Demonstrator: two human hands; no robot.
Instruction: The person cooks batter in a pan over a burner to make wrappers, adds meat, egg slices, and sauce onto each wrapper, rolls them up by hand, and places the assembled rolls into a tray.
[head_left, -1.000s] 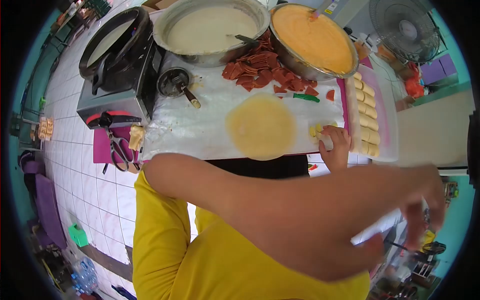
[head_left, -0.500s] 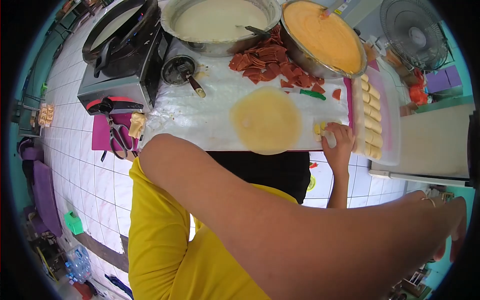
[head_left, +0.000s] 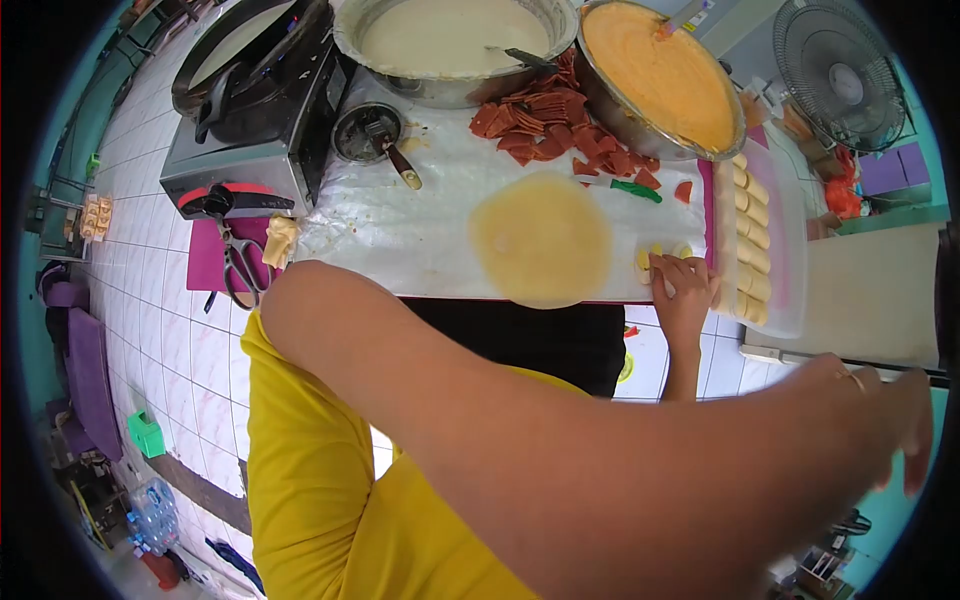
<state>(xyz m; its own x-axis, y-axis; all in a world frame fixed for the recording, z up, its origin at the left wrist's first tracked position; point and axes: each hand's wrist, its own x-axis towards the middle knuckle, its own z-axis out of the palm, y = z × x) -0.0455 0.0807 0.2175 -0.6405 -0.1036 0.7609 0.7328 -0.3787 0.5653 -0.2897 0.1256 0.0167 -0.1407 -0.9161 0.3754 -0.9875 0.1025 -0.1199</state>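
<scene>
At the table's front right edge is my right hand (head_left: 684, 290), fingers curled down over small white-and-yellow pieces (head_left: 643, 263) that look like boiled egg. What its fingertips grip, if anything, is hidden. My left forearm crosses close before the camera, covering part of the right arm. At the far right, my left hand (head_left: 890, 415) is raised, a ring on one finger, its fingers bent but apart; nothing shows in it. A round, thin, pale yellow wrapper (head_left: 540, 240) lies flat left of my right hand. Behind it are a pile of reddish-brown slices (head_left: 550, 118) and a green-handled knife (head_left: 636, 190).
A bowl of white batter (head_left: 450, 85) and a bowl of orange mixture (head_left: 660, 85) stand behind. Rolled pieces (head_left: 750, 240) fill a clear plastic tray (head_left: 790, 270) at right. A black pan (head_left: 250, 60) sits on a stove (head_left: 235, 165); scissors (head_left: 240, 262) lie near it.
The view has shifted slightly, so the table items appear a little to the right. My left hand and forearm have moved slightly. My right hand stays at the egg-like pieces.
</scene>
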